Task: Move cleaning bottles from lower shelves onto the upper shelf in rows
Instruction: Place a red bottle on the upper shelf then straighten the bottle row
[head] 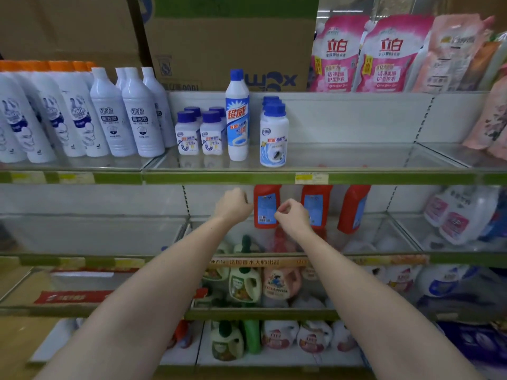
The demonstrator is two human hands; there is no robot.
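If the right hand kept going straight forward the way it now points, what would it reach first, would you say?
Most likely the leftmost red bottle on the shelf below the upper one. The right hand, fingers curled and empty, overlaps its lower right edge in the picture, though the gap in depth is unclear.

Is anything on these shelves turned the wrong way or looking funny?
Yes. The three red bottles on the shelf below the upper shelf show their back labels with barcodes, so they face backwards. Up top, one tall blue-capped bottle stands alone among short ones. Nothing looks spilled or broken.
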